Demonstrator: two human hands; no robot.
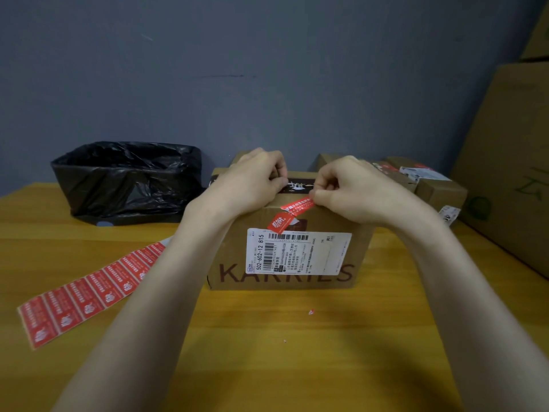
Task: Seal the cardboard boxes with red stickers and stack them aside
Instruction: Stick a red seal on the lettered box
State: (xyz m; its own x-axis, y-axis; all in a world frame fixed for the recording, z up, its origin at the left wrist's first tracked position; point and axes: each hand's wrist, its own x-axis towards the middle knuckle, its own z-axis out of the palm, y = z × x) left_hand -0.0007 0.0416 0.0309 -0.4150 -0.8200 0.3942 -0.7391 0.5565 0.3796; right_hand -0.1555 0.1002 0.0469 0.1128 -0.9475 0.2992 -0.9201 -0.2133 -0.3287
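On the yellow wooden worktop [297, 352] a cardboard box [231, 257] stands in the middle, and its front carries a white shipping label [300, 252]. The left hand [252, 176] lies on the top of the box with its grip curled down against the lid. The right hand [356, 188] is at the top front edge, its grip pinching one end of a red sticker [297, 205]. The sticker goes over this edge and its other end lies on the front face, just above the label. To the left a strip of red stickers [89, 292] lies flat. Behind it is a bin with a black bag [127, 179]. Smaller boxes [439, 191] sit behind on the right, beside large cartons [511, 159].
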